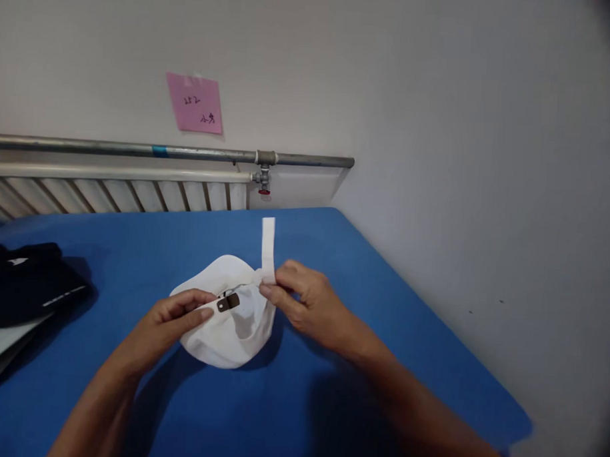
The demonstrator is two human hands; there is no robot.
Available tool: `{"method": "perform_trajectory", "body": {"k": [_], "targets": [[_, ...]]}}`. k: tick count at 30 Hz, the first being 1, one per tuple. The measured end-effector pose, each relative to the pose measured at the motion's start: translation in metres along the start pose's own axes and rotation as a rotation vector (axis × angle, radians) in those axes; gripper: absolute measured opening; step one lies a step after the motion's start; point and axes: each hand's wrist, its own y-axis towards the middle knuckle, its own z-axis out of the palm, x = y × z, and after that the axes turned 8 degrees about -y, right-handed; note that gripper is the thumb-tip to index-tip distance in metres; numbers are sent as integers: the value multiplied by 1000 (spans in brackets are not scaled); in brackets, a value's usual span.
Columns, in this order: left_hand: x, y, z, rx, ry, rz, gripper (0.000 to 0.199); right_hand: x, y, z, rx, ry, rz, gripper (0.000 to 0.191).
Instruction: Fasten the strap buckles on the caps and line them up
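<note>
A white cap (221, 339) is between my hands, just over the blue table. My left hand (179, 317) pinches the cap's edge beside a dark metal buckle (228, 302). On the other side, my right hand (305, 298) grips the base of the white strap (268, 244), whose free end sticks upward. The strap's end is out of the buckle. Part of the cap's inside shows between the two hands.
The blue table (381, 338) meets the wall on the right. Dark folded clothing or caps (27, 285) lie at the left. Behind the table are a radiator (111, 194), a metal pipe (207, 155) and a pink note (195, 105).
</note>
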Motion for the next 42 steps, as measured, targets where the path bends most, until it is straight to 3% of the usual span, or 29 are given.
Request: {"method": "perform_trajectory", "body": {"k": [1,3,7,10,19,26,30,34,42], "targets": [[-1,-1,-2,-37,-44,-14,28,6,6,-4,-31,-51,-67,21],[-2,-3,-6,-78,-98,-49,31,14,17,-4,-63,71,-119,14],[-3,-5,-15,-13,-54,-118,28,13,33,19,-19,647,62,15],[-2,-4,-18,36,-21,-75,20,6,38,33,100,810,172,14],[-2,-2,-13,65,-210,-29,19,-7,35,30,339,723,425,10],[-1,-1,-14,-17,-272,-42,23,-7,30,37,329,666,388,23],[-1,-2,-13,32,-265,1,17,-7,28,41,373,598,379,21],[-1,-2,-10,87,-226,37,15,-11,25,56,304,564,438,19],[-1,1,-5,67,-218,39,17,-13,22,80,293,722,381,16]]}}
